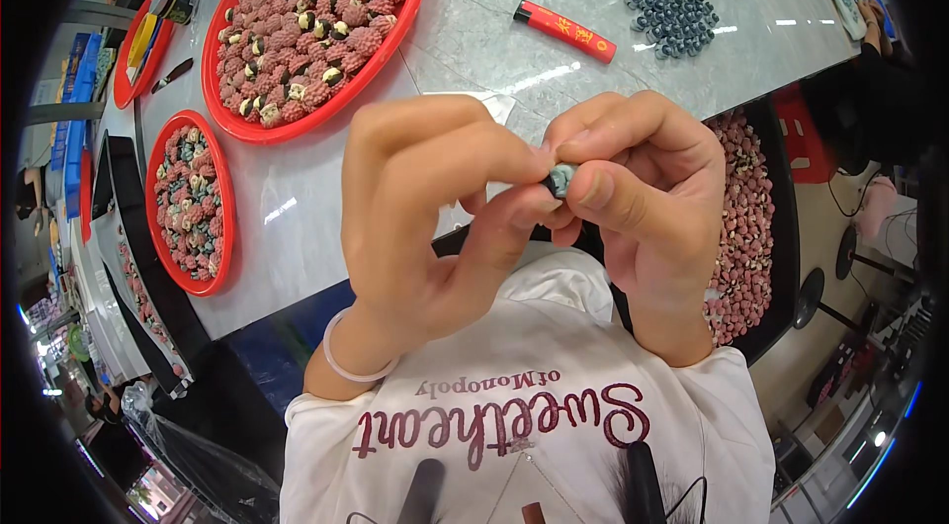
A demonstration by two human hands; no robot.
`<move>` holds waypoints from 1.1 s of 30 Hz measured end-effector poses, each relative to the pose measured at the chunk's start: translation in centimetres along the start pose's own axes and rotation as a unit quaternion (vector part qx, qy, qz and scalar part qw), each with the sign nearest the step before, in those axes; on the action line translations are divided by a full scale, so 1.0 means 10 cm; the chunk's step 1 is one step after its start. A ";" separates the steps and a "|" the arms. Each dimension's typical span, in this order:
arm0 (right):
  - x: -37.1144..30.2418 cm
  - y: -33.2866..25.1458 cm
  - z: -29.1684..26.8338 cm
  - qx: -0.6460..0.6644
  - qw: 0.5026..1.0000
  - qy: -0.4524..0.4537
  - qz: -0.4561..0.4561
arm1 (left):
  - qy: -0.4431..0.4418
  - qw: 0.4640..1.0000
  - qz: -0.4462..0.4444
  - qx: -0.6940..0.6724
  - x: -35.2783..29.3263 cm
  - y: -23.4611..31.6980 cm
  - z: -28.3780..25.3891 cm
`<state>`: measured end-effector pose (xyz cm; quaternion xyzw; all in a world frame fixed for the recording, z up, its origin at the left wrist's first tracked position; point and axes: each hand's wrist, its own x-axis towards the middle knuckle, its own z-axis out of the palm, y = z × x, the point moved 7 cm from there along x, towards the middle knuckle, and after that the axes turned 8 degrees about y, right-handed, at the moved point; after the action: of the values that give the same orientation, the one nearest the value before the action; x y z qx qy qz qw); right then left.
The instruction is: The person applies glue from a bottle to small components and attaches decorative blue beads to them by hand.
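Grey marble-look tabletop fills the head view, ceiling lights reflecting off it. Both hands are raised together above its near edge, over the person's white printed shirt. Left hand and right hand meet at the fingertips and pinch one small grey-blue bead between thumbs and forefingers; bead is mostly hidden by the fingers, so its shape is hard to tell. Pale bracelet on the left wrist.

Far left on the tabletop: large red tray heaped with pink knobbly pieces, some dark and cream ones mixed in. Smaller red tray nearer the left edge holds a pink and bluish mix. Red tube lies flat beyond the hands, well apart from them. Cluster of dark blue beads sits far right. Black bin of pink pieces stands beside the tabletop, behind the right hand
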<state>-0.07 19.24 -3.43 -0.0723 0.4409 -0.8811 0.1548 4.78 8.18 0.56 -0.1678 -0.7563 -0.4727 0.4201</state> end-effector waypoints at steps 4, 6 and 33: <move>-0.02 0.14 -0.03 0.032 0.983 -0.034 0.177 | -0.076 0.985 0.095 0.119 -0.02 0.16 0.01; -0.02 0.17 -0.05 0.066 0.974 -0.049 0.209 | -0.137 0.983 0.088 0.088 0.03 0.15 0.00; 0.33 -0.63 -1.29 -0.292 0.926 0.176 -0.160 | -0.055 0.994 -0.064 0.066 -0.22 -0.32 -0.19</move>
<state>-7.96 31.44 -6.20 -0.0283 0.6815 -0.7249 -0.0965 4.93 5.25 -2.61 -0.1167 -0.8169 -0.4375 0.3572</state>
